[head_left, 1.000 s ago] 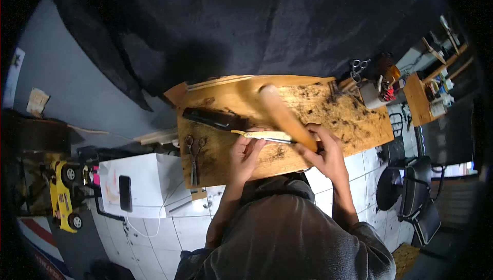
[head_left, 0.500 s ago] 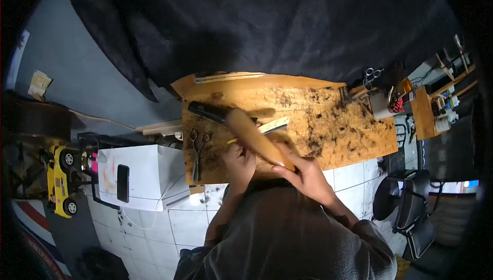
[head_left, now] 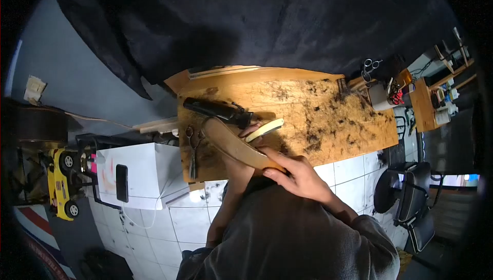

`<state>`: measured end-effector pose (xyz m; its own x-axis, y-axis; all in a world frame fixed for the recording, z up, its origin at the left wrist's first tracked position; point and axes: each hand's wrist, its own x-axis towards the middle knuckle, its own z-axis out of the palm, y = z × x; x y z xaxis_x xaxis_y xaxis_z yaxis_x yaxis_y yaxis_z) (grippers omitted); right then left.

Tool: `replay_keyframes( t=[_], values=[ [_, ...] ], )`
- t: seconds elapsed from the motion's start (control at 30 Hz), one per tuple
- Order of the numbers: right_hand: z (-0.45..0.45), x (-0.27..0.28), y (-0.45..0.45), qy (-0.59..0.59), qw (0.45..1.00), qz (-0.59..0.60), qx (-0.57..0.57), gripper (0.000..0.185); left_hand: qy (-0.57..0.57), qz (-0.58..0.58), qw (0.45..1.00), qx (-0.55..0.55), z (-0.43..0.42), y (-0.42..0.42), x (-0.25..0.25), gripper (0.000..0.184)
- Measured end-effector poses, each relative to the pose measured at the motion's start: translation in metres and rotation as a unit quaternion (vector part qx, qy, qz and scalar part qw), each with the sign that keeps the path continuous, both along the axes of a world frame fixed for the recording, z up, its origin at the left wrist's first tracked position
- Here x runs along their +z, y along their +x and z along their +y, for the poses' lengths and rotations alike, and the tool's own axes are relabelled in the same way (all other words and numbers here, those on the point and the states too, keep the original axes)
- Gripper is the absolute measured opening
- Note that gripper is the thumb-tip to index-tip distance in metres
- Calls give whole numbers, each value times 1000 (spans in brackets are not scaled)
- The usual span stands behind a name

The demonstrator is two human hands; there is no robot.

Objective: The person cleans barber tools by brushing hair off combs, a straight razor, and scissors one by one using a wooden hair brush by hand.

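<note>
My right hand [head_left: 298, 177] is closed around the end of a curved, tan wooden brush [head_left: 233, 146], which slants up and left across my left hand [head_left: 238, 168]. The brush covers most of that hand; a few curled fingers show past its upper edge, around a slim cream-handled razor [head_left: 265, 130] with a dark lower edge. Just beyond lies a black hair clipper [head_left: 215, 110] on the wooden tabletop [head_left: 298, 103]. Left of the brush, a pair of scissors [head_left: 192, 151] rests with its finger rings pointing away from me.
Dark hair clippings [head_left: 313, 138] are scattered over the tabletop. A black cloth [head_left: 267, 23] hangs behind it. To the left, a phone [head_left: 121, 183] lies on a white box [head_left: 136, 167], near a yellow toy car [head_left: 60, 185]. A black chair [head_left: 415, 192] stands at right.
The brush has swung left and lower in my right hand, now covering more of my left hand. The clipper shows more fully; the razor appears slightly lower and further left.
</note>
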<state>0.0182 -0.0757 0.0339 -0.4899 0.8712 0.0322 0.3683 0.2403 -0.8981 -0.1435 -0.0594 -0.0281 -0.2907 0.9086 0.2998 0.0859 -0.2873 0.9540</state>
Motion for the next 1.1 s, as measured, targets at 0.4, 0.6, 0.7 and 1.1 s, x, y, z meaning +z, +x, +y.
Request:
replay_keyframes(
  t=[0.4,0.6,0.7,1.1],
  values=[
    [20,-12,30,44,980,-55,-187,44,32,-54,998,0,4,-7,-9,16],
    [11,-16,11,109,994,6,-13,38,-61,-6,998,17,-10,-11,-30,18],
    [13,-27,21,34,994,-1,-107,36,8,-44,998,34,-2,-17,-15,18],
    [7,6,10,-35,999,16,-22,52,-26,-41,998,30,1,-16,2,17]
  ],
)
